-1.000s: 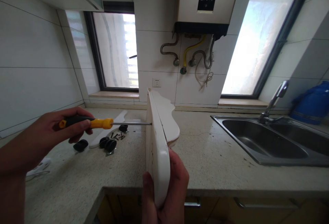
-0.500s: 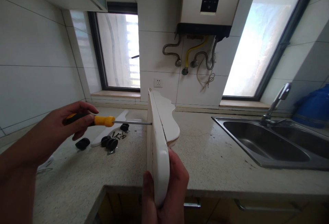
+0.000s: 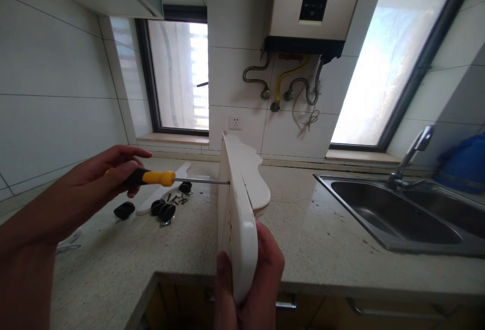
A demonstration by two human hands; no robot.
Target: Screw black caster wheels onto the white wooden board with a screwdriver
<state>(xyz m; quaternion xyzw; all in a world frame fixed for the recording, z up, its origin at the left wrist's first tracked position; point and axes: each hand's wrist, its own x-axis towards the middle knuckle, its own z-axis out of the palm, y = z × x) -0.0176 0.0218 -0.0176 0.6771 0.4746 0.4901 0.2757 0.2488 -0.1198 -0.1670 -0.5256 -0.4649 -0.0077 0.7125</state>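
My left hand (image 3: 117, 171) is closed around the black and yellow handle of a screwdriver (image 3: 161, 178), its index finger stretched along the top. The metal shaft runs to the right and its tip meets the left face of a white board (image 3: 242, 234). That board stands on edge, with a wavy-edged white panel (image 3: 248, 173) joined on its right side. My right hand (image 3: 261, 279) grips the near end of the board, thumb on the left and fingers on the right. Left of the board lie black casters (image 3: 166, 212) and several small screws (image 3: 178, 199).
A flat white curved piece (image 3: 146, 204) rests on the countertop (image 3: 303, 239) behind the casters. To the right is a steel sink (image 3: 390, 219) with a faucet (image 3: 413, 155) and a blue container (image 3: 464, 163). A water heater (image 3: 310, 6) hangs on the wall.
The view has shifted slightly, so most things sit a little further right. My left hand's fingers have shifted their hold on the screwdriver handle. The tip stays against the board.
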